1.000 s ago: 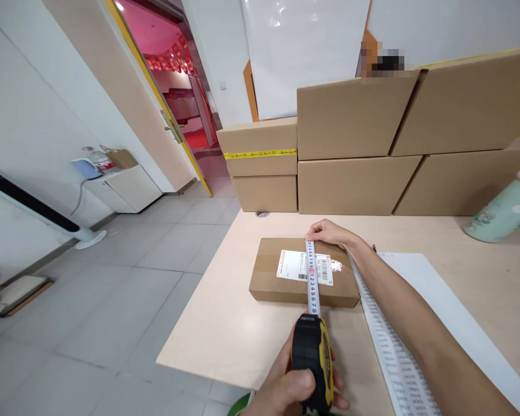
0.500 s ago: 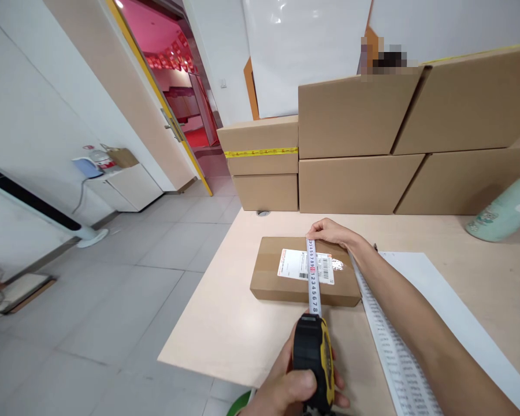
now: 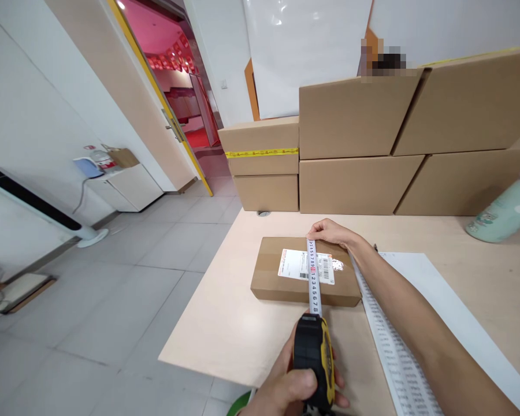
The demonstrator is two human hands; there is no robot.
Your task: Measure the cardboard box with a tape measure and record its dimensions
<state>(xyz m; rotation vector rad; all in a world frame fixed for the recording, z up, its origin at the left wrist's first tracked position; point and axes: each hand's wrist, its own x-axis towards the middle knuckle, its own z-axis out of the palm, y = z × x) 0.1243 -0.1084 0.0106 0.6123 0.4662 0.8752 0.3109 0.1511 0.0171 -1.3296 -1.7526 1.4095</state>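
A flat brown parcel (image 3: 273,271) with a white shipping label (image 3: 294,264) lies on the light wooden table (image 3: 225,329). A white tape blade (image 3: 312,277) runs across its top from the far edge to the near one. My right hand (image 3: 331,232) pinches the blade's end against the parcel's far edge. My left hand (image 3: 292,387) is wrapped round the black and yellow tape measure case (image 3: 312,358), held just in front of the parcel's near edge.
Large cardboard boxes (image 3: 355,150) are stacked along the table's far side, one with yellow tape. A printed sheet (image 3: 394,352) lies under my right forearm. A mint green bottle (image 3: 505,214) stands at far right. The table's left edge drops to a tiled floor.
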